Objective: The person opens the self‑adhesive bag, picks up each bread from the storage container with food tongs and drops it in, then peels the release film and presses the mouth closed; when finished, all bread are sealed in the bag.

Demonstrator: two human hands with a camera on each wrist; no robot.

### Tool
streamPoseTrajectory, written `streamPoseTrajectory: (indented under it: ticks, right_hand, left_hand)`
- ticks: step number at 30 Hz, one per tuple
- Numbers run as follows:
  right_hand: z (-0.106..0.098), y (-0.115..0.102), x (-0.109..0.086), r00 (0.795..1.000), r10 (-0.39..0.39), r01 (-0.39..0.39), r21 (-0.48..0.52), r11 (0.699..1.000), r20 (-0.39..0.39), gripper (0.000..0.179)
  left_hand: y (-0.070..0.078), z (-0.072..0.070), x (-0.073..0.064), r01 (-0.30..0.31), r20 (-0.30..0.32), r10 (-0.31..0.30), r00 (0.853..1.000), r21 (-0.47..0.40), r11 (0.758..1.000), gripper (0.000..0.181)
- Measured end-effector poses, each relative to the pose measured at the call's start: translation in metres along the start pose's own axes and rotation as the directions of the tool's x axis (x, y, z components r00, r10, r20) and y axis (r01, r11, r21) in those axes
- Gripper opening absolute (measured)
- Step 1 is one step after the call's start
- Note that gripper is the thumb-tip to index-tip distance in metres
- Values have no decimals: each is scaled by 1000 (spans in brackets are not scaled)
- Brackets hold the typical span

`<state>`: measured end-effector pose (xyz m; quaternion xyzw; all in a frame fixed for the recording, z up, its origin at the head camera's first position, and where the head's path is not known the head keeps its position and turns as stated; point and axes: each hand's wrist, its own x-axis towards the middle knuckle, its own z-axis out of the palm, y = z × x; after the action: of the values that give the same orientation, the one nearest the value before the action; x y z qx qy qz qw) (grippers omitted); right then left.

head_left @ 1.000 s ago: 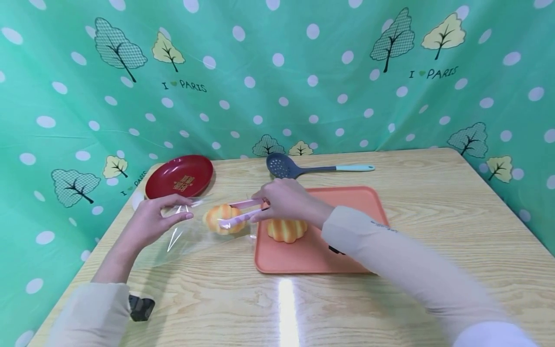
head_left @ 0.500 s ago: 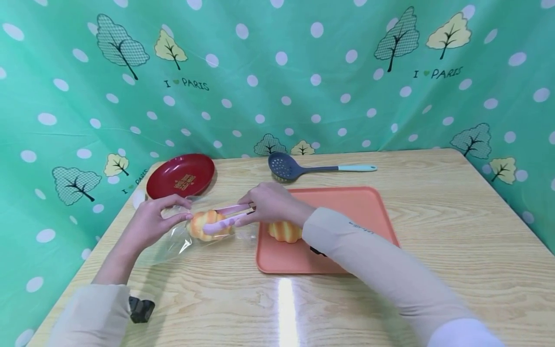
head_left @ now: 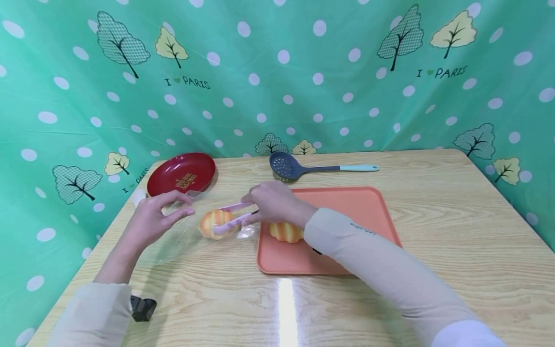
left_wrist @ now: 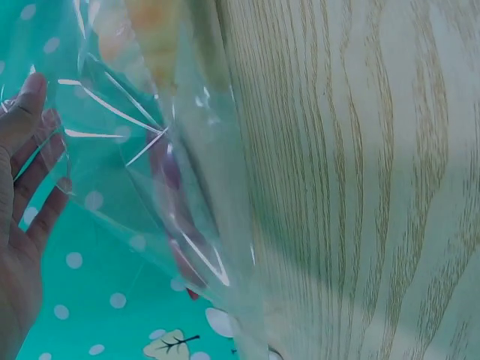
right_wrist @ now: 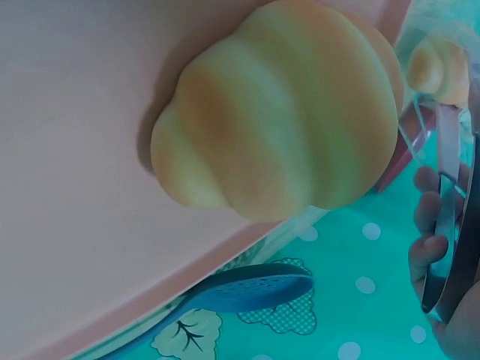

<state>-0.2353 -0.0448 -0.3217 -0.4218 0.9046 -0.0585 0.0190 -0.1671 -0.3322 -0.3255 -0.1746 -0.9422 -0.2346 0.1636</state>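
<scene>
My right hand [head_left: 274,202] grips pale pink-purple tongs [head_left: 230,224], which pinch a striped orange-and-yellow bread roll [head_left: 209,225]. That roll lies within a clear plastic bag [head_left: 173,246] on the left of the table. Thumb and index finger of my left hand [head_left: 158,219] stand apart beside the bag. In the left wrist view, the left fingertips [left_wrist: 56,142] are at the bag's crinkled film [left_wrist: 112,169]; whether they touch it is unclear. A second bread roll [head_left: 286,233] sits on the pink tray [head_left: 312,262], partly hidden by my right hand and wrist.
Behind my left hand is a red round dish [head_left: 182,176] with gold lettering. A dark skimmer [head_left: 287,166] with a light-blue handle lies behind the tray. The wooden table [head_left: 433,217] ends at a green dotted curtain [head_left: 303,96].
The tongs and roll moved left, deeper into the bag, close to the left thumb, then slightly back right. My left hand stayed nearly still. The bag's film shifted.
</scene>
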Motion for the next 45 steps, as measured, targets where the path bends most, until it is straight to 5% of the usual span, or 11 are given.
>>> streamPoseTrajectory:
  ticks: [4,16,24,30,38,45]
  right_hand:
    - [-1,-1,0,999,-14,12,-60,998,-32,55]
    - [-7,-6,6,999,-36,36,43,998,6,62]
    - [-10,-15,10,996,-82,80,65,995,26,44]
    - [-11,-23,11,998,-54,54,19,998,33,55]
    - [-10,-32,10,994,-113,113,-130,985,5,56]
    - [-13,-35,14,996,-88,85,-81,993,-34,48]
  left_hand:
    - [1,3,0,-23,-12,23,1000,-16,1000,27]
    - [1,7,-1,-13,-71,10,997,-40,999,28]
    - [4,6,-2,22,-72,-26,997,-53,998,26]
    - [4,5,-1,7,-115,-14,993,-63,998,26]
    - [4,3,0,-44,-142,34,989,-71,997,27]
    - [4,4,-6,21,-115,-29,993,-71,997,25]
